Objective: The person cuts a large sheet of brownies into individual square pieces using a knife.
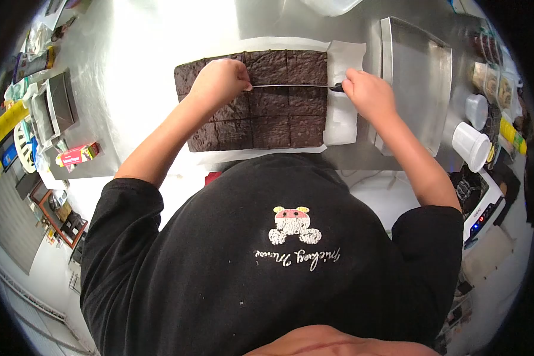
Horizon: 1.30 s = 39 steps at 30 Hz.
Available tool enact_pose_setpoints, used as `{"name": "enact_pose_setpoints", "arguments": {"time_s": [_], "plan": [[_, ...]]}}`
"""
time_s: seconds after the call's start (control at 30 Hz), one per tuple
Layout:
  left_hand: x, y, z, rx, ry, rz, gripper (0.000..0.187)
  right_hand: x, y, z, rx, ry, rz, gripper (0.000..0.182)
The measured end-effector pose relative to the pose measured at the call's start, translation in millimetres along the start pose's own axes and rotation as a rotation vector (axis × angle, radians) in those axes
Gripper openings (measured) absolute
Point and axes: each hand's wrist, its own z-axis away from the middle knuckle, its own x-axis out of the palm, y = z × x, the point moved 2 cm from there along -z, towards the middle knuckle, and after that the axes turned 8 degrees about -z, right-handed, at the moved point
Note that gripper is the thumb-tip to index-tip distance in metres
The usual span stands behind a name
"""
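A large dark brown slab of cake (pixel 270 132) lies on white paper (pixel 343 127) on the metal table, with cut lines dividing it into several pieces. Across it, from side to side, runs a long thin knife (pixel 291 86). My right hand (pixel 369 95) is closed round the knife's black handle, just past the slab's right edge and over the paper. Above the slab's upper left part, my left hand (pixel 222 81) pinches the far end of the blade between its fingertips.
An empty metal tray (pixel 414 89) stands to the right, with white plastic tubs (pixel 471 147) beyond it. At the left edge of the metal table (pixel 95 127) are a red and yellow box (pixel 78 155) and a dark metal pan (pixel 60 102).
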Motion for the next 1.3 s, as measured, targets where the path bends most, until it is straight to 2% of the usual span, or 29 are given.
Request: {"name": "enact_pose_setpoints", "arguments": {"time_s": [0.13, 0.57, 0.7, 0.77, 0.9, 0.93, 1.03, 1.07, 1.3], "plan": [[-2.8, 2.4, 0.9, -0.016, -0.031, -0.055, 0.016, -4.7, -5.1, -0.6, 0.069, -0.068, 0.019, 0.024], [1.1, 2.0, 4.6, -0.026, 0.016, -0.076, 0.017, -12.5, -12.6, 1.0, 0.041, -0.048, 0.055, 0.032], [4.4, -4.5, 16.7, 0.019, 0.134, -0.062, 0.017, -20.1, -19.4, 0.5, 0.071, -0.102, 0.108, 0.036], [0.2, -10.1, 41.2, -0.162, 0.295, 0.082, 0.018, -20.1, -19.6, 0.3, 0.087, -0.113, 0.122, 0.037], [2.4, -28.0, 86.1, -0.301, 0.404, 0.256, 0.018, -9.8, -9.9, -2.9, 0.049, -0.139, 0.139, 0.037], [5.8, -31.8, 94.4, -0.347, 0.374, 0.317, 0.017, -7.0, -5.4, -3.9, 0.06, -0.126, 0.106, 0.036], [17.5, -42.3, 113.5, -0.28, 0.443, 0.339, 0.015, -3.1, 0.4, -3.3, 0.01, -0.074, 0.101, 0.035], [20.8, -43.9, 119.8, -0.334, 0.437, 0.364, 0.015, -0.9, 1.4, -2.6, 0.007, -0.073, 0.104, 0.035], [40.2, -30.8, 133.6, -0.315, 0.429, 0.474, 0.015, 4.7, 10.6, -3.3, -0.003, -0.021, 0.078, 0.032]]}}
